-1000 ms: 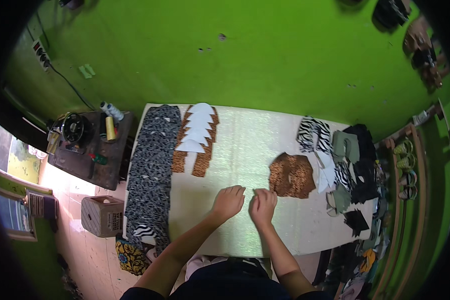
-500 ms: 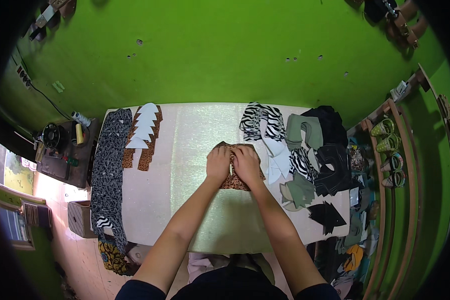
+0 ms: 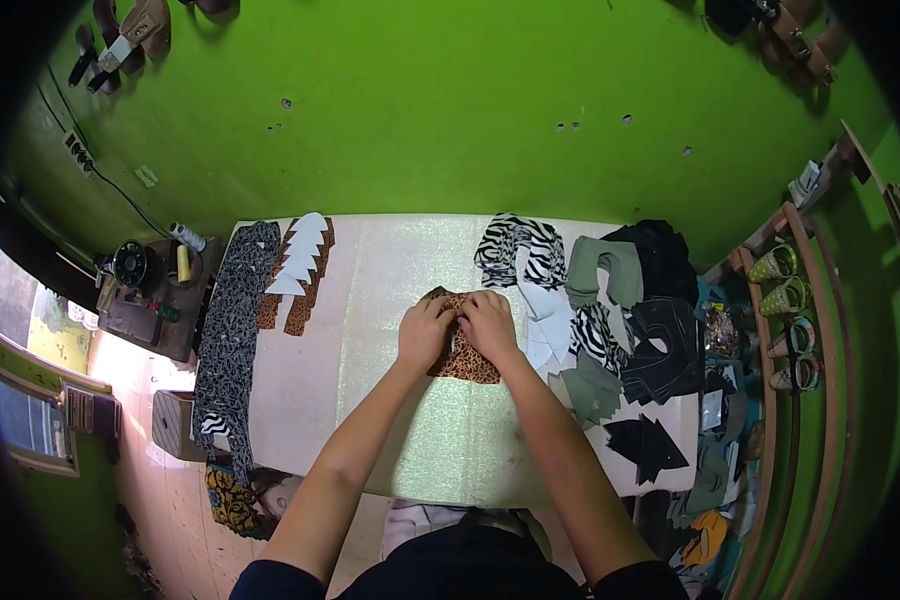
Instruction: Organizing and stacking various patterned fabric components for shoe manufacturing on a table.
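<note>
A leopard-print fabric piece (image 3: 470, 366) lies on the pale, shiny table (image 3: 380, 440) in front of me. My left hand (image 3: 426, 333) grips its left side with curled fingers. My right hand (image 3: 488, 323) pinches it near the upper edge, fingertips close to those of the left. A patch of the print shows between the hands and below them; the rest is under my fingers. Just right of the hands lie white cut pieces (image 3: 543, 330) and a zebra-print stack (image 3: 541, 246). Farther left, white zigzag-edged pieces (image 3: 300, 254) rest on more leopard-print fabric (image 3: 296, 316).
A long black-and-grey patterned cloth (image 3: 232, 340) runs along the table's left side. Olive-green pieces (image 3: 622, 270) and black pieces (image 3: 660, 350) crowd the right. A small machine-topped table (image 3: 150, 318) stands at left; a wooden rack (image 3: 820, 300) with sandals is at right.
My fingers have curled in more on the leopard-print piece, and the right hand has shifted slightly left. More of the print shows between the hands. The whole view has shifted a little.
</note>
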